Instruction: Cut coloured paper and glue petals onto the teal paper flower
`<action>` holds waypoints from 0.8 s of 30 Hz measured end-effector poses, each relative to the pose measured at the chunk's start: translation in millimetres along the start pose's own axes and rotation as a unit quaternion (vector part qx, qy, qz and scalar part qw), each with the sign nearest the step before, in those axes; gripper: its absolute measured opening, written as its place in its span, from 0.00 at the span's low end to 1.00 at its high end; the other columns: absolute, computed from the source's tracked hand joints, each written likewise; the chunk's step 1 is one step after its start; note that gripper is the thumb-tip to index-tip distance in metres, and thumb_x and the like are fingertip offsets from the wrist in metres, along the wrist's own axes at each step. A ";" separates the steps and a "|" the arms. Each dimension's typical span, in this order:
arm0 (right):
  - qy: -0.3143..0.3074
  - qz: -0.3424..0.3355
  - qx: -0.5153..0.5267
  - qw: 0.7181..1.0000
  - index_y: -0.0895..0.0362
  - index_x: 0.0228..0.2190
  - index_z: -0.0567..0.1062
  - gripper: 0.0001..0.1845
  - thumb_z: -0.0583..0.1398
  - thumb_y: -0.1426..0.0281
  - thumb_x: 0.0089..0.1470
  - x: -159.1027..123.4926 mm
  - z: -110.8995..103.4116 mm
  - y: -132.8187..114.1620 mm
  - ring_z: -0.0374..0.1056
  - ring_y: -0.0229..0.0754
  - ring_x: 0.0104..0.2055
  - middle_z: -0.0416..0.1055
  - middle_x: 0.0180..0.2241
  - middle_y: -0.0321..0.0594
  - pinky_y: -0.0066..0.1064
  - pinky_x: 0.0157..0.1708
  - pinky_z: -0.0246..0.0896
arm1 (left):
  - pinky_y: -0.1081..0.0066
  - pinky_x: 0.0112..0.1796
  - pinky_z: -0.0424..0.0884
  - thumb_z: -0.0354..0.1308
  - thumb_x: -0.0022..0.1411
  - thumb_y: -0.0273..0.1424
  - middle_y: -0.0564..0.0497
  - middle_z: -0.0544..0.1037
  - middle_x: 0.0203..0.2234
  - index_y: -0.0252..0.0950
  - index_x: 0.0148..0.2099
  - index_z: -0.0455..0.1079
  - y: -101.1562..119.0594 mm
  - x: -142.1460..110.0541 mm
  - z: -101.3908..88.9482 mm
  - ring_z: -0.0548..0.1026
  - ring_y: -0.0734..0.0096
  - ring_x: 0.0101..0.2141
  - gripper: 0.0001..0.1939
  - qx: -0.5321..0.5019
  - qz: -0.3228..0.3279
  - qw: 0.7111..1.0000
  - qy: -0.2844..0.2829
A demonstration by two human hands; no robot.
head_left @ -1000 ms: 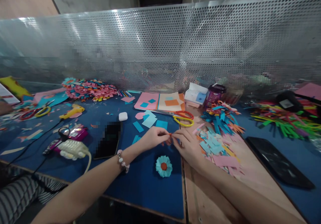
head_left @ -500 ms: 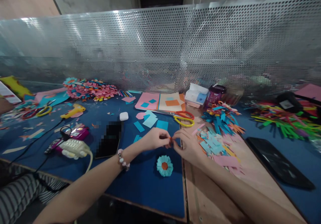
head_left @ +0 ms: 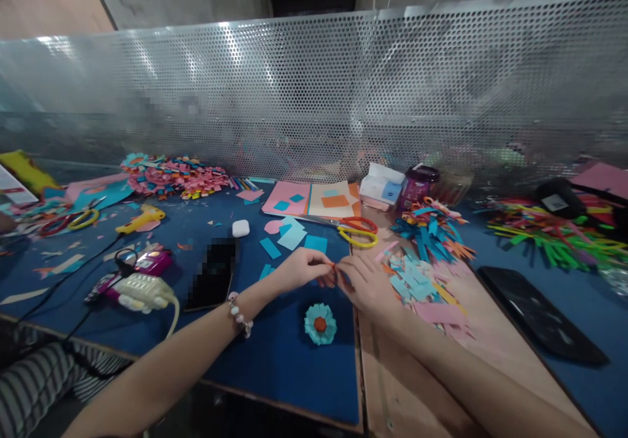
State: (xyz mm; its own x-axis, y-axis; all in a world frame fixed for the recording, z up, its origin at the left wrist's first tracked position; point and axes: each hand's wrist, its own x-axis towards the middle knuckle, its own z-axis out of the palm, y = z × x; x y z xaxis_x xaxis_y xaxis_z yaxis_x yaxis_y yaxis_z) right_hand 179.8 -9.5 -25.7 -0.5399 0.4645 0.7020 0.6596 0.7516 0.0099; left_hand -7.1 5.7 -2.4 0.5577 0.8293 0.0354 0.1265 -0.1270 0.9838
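Note:
Between their fingertips, my left hand (head_left: 310, 268) and my right hand (head_left: 366, 284) pinch a small orange piece (head_left: 333, 265), probably paper; most of it is hidden by the fingers. Both hands are closed and meet just above the blue table. Below them lies a light-blue paper flower (head_left: 320, 324) with an orange centre, untouched. Beyond my left hand are cut blue paper pieces (head_left: 292, 236). Scissors (head_left: 358, 231) with red and yellow handles rest across the front of some pink and cream sheets (head_left: 289, 197).
A phone (head_left: 213, 274), a white case (head_left: 240, 229) and a yellow glue gun (head_left: 141, 219) lie to the left, with a power strip (head_left: 142, 291) and cords. Paper strips (head_left: 417, 278) cover the wooden board at right, beside a black tray-like object (head_left: 540, 314). A perforated metal panel (head_left: 314, 98) stands behind.
My fingers have shifted slightly around the small orange piece, and my right fingers are closer together. The whole view has moved a little; the paper flower stays on the table.

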 end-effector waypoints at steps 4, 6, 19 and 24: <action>0.002 -0.049 -0.095 0.994 0.59 0.39 0.72 0.10 0.54 0.74 0.56 -0.4 -6.8 -2.6 0.64 0.45 0.38 0.73 0.37 0.45 0.38 0.37 0.56 | 0.67 0.33 0.72 0.56 0.55 0.35 0.46 0.78 0.26 0.31 0.34 0.71 -1.7 0.4 0.6 0.77 0.66 0.29 0.11 -0.059 -0.008 0.998 0.011; 0.011 -0.062 -0.117 0.991 0.59 0.41 0.71 0.11 0.54 0.74 0.56 -1.1 -9.1 -3.7 0.64 0.46 0.40 0.73 0.39 0.46 0.39 0.38 0.56 | 0.67 0.34 0.72 0.57 0.56 0.35 0.46 0.79 0.26 0.30 0.35 0.71 -2.0 0.1 0.6 0.77 0.66 0.29 0.11 -0.083 -0.016 0.996 0.012; 0.036 -0.066 -0.036 0.997 0.58 0.41 0.71 0.11 0.54 0.76 0.56 -1.5 -3.4 6.9 0.65 0.43 0.38 0.73 0.38 0.44 0.37 0.38 0.59 | 0.66 0.35 0.71 0.56 0.56 0.34 0.43 0.79 0.29 0.29 0.36 0.71 -1.0 0.1 1.1 0.77 0.65 0.30 0.12 -0.102 -0.023 0.994 0.015; 0.040 -0.006 0.062 0.997 0.57 0.36 0.70 0.07 0.55 0.75 0.55 0.3 0.2 7.1 0.66 0.41 0.37 0.72 0.35 0.43 0.36 0.37 0.61 | 0.69 0.33 0.71 0.56 0.56 0.34 0.45 0.78 0.27 0.30 0.34 0.71 -0.4 -1.4 0.9 0.76 0.67 0.29 0.10 -0.016 0.012 1.000 0.015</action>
State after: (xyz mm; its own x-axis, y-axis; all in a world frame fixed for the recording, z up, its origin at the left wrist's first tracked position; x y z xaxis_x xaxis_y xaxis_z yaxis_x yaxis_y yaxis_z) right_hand 184.3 -3.9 -25.5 -0.5009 0.4198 0.7569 0.5804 0.8116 -0.0661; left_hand -7.2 4.1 -3.0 0.5350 0.8424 0.0640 0.0870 -0.1303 0.9877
